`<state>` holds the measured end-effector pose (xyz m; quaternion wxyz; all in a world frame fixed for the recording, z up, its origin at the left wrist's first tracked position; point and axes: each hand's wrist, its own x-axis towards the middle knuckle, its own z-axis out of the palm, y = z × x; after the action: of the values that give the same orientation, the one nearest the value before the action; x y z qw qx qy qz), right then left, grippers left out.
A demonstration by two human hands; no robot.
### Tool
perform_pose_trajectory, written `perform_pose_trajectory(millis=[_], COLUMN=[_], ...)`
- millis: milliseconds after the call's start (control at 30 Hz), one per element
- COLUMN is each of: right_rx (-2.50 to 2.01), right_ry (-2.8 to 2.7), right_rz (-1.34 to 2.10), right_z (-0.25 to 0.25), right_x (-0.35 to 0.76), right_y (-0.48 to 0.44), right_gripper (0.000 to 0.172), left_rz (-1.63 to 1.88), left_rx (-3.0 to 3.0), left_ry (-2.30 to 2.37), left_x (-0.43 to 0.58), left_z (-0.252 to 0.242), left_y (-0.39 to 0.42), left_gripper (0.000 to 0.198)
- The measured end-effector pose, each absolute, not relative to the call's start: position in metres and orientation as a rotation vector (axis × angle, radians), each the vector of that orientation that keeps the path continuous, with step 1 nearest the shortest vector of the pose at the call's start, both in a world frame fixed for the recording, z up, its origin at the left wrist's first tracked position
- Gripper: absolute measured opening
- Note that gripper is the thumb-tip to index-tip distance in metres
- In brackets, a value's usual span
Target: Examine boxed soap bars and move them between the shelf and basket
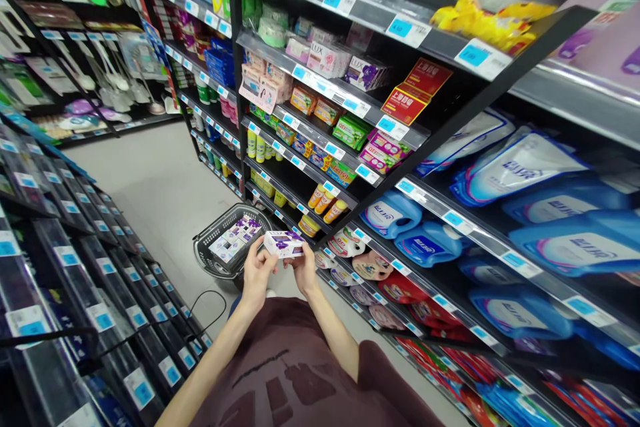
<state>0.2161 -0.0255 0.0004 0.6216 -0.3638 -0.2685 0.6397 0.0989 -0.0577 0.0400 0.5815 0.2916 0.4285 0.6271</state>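
A white and purple LUX soap box (284,245) is held level between my two hands, in front of my body. My left hand (257,271) grips its left end with bent fingers. At the other end, my right hand (305,268) has its fingers round the box's right side. Just behind and left of my hands stands a dark shopping basket (205,260) on the floor. Several white and purple boxes (235,238) lie inside it, packed close together. Matching LUX boxes (367,73) sit on a shelf ahead of me.
Tall shelves run along my right, with soap boxes, blue detergent bottles (520,312) and detergent pouches (520,163). Another shelf row (75,267) with price tags stands close on my left. Grey floor (150,167) stretches between them. A black cable (207,293) loops near the left shelf.
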Motion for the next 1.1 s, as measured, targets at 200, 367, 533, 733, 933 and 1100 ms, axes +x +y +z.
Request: perform_pose_trajectory(millis=[200, 367, 533, 733, 933, 1100], right_rx=[-0.82, -0.836, -0.807, -0.735, -0.757, -0.793], right_ry=[-0.635, -0.688, -0.73, -0.775, -0.777, -0.785], right_rz=[1.404, 1.373, 1.374, 1.375, 1.402, 1.356], right_z=[0.009, 0.014, 0.014, 0.011, 0.011, 0.012], right_x=[0.22, 0.22, 0.221, 0.22, 0.216, 0.213], right_y=[-0.026, -0.029, -0.029, -0.029, -0.028, -0.024], right_gripper=[0.041, 0.055, 0.059, 0.058, 0.062, 0.051], left_rz=[1.418, 1.462, 1.49, 1.513, 1.537, 1.524], left_rx=[0.558, 0.49, 0.44, 0.394, 0.429, 0.476], left_ry=[0.89, 0.963, 0.991, 1.026, 1.037, 1.093], left_x=[0.1, 0.099, 0.099, 0.098, 0.094, 0.092], left_z=[0.046, 0.048, 0.049, 0.05, 0.041, 0.031], left_y=[-0.057, -0.055, -0.054, -0.053, -0.052, -0.049], left_gripper=[0.065, 0.057, 0.045, 0.038, 0.036, 0.034])
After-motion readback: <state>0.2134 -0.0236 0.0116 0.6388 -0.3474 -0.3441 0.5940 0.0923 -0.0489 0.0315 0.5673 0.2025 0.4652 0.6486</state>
